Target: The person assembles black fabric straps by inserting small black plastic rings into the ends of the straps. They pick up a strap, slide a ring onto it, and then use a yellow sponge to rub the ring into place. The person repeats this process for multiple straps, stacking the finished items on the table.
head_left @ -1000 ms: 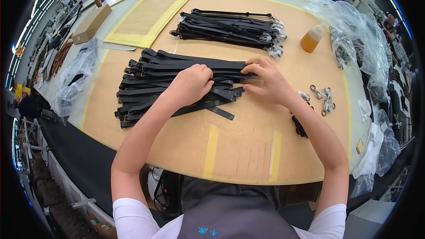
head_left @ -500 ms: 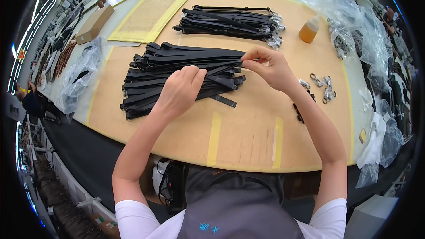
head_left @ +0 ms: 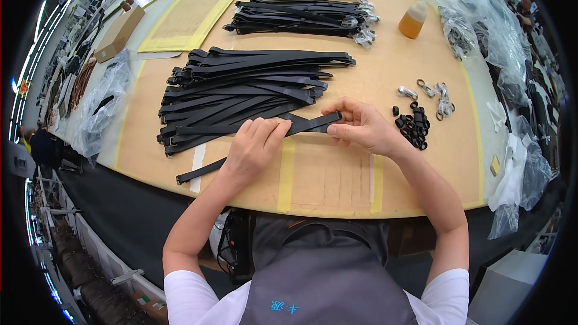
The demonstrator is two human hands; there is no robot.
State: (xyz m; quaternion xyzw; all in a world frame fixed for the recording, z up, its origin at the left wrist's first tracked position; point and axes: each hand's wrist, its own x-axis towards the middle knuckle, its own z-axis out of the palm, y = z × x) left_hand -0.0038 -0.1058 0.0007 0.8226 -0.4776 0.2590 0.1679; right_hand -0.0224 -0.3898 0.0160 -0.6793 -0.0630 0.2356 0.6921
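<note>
A single black strap lies slantwise across the near edge of a pile of black straps. My left hand is closed on its middle, and the strap's far-left end, with a dark fitting, sticks out past my wrist onto the table. My right hand pinches the strap near its other end with thumb and fingers. Right of that hand lies a heap of small black rings. Silvery clasps, some in clear wrap, are just beyond the rings.
Farther back lies a second bundle of straps with wrapped metal ends. A bottle of amber liquid stands to its right. A yellow-edged board and cardboard box are at the back left. Clear plastic bags cover the right side.
Both hands have come nearer to me, away from the pile's middle. One strap now lies apart at the near side, stretched between them. The view has shifted slightly.
</note>
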